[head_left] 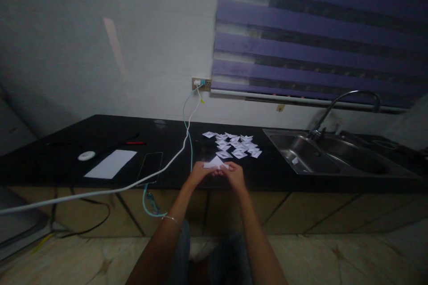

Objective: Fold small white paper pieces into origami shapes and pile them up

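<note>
My left hand (199, 172) and my right hand (235, 173) meet at the front edge of a black countertop (100, 136). Both pinch a small white folded paper (216, 162), a pointed triangular shape, from either side. Just beyond it, several small folded white paper pieces (236, 144) lie in a loose cluster on the counter. A thin bracelet circles my left wrist.
A white sheet (111, 163), a dark phone (150, 167), a white tape roll (86, 156) and a red pen (135, 143) lie at the left. White and teal cables (187, 129) run from a wall socket (200, 83). A steel sink (310, 156) with faucet sits right.
</note>
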A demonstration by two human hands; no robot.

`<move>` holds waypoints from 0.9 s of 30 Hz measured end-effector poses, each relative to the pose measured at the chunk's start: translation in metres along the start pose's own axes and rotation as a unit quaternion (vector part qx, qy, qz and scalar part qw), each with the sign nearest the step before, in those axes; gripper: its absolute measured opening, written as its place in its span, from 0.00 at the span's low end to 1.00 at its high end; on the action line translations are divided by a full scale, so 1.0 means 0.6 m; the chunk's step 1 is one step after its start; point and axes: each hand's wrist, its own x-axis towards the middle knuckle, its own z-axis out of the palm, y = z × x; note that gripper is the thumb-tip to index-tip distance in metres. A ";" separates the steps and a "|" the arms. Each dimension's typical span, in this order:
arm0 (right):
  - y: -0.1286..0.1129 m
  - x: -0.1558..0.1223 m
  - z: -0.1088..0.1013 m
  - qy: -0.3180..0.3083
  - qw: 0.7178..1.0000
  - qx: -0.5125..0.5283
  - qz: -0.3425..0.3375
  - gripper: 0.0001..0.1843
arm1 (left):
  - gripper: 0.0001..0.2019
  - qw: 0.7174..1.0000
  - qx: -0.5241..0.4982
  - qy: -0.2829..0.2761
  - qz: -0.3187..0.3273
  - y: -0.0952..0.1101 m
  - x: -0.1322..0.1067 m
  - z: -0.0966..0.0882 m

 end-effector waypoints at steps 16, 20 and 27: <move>0.001 -0.001 -0.004 0.025 1.000 0.006 0.018 0.21 | 0.31 0.997 0.060 -0.041 0.039 0.023 -0.017 -0.004; 0.001 -0.002 -0.005 0.008 1.000 0.002 0.021 0.24 | 0.33 0.999 0.043 -0.021 0.008 0.015 -0.016 0.000; 0.007 0.001 -0.005 0.023 0.999 0.024 0.012 0.21 | 0.30 0.999 -0.014 0.006 -0.042 -0.009 0.001 0.000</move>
